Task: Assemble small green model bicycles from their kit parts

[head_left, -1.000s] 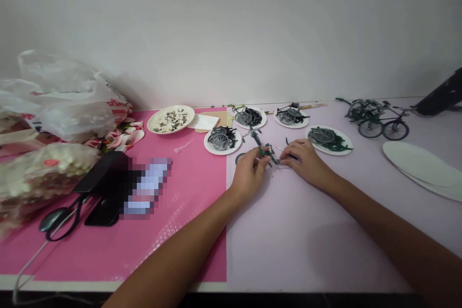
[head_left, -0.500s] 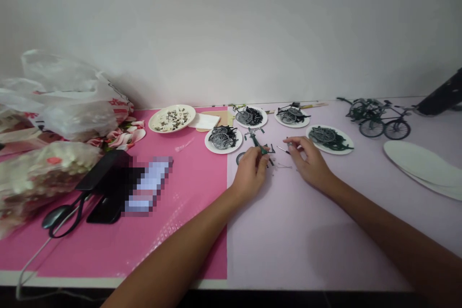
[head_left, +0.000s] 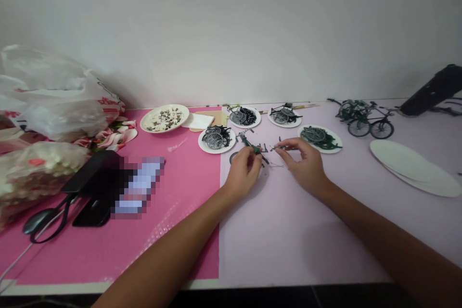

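Note:
My left hand [head_left: 242, 173] is closed around a small green model bicycle frame [head_left: 249, 142], whose grey handlebar tilts up and away. A black model wheel [head_left: 233, 158] shows just left of those fingers. In my right hand [head_left: 305, 160] a small, thin silver-and-dark piece [head_left: 276, 147] is pinched between thumb and fingers; its exact kind is too small to make out. It points toward the frame, with a small gap between. Below the fingertips lies a thin wire-like part [head_left: 276, 166] on the table.
Plates of model parts [head_left: 216, 139] stand behind my hands, near the wall. At right are assembled model bicycles [head_left: 371, 127], white oval plates [head_left: 407, 166] and a black object [head_left: 429, 91]. A bowl of pale bits [head_left: 164, 119], plastic bags [head_left: 61, 106] and a phone [head_left: 139, 185] occupy the left.
My right hand has turned slightly, and the piece in its fingers now sits closer to the frame. The whole view has shifted a little; my left hand keeps its hold.

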The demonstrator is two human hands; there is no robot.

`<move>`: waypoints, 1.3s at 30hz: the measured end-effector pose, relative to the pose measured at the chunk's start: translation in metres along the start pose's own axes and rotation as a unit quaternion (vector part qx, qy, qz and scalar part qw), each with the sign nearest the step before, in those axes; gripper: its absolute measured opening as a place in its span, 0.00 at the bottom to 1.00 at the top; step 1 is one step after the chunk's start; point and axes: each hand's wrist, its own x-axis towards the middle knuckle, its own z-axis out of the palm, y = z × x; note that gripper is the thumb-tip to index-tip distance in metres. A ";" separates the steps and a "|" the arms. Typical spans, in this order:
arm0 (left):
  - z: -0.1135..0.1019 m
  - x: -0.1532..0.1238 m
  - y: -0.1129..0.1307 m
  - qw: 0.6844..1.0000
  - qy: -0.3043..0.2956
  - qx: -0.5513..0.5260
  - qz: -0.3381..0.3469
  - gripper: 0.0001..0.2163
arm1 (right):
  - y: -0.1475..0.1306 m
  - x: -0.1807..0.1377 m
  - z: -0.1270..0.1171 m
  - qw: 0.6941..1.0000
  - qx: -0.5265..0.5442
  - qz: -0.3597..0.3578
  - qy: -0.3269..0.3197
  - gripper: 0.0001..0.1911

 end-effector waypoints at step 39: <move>0.001 -0.001 0.002 0.998 0.007 0.043 0.045 0.10 | -0.019 0.001 -0.002 0.987 -0.017 -0.151 -0.046 0.09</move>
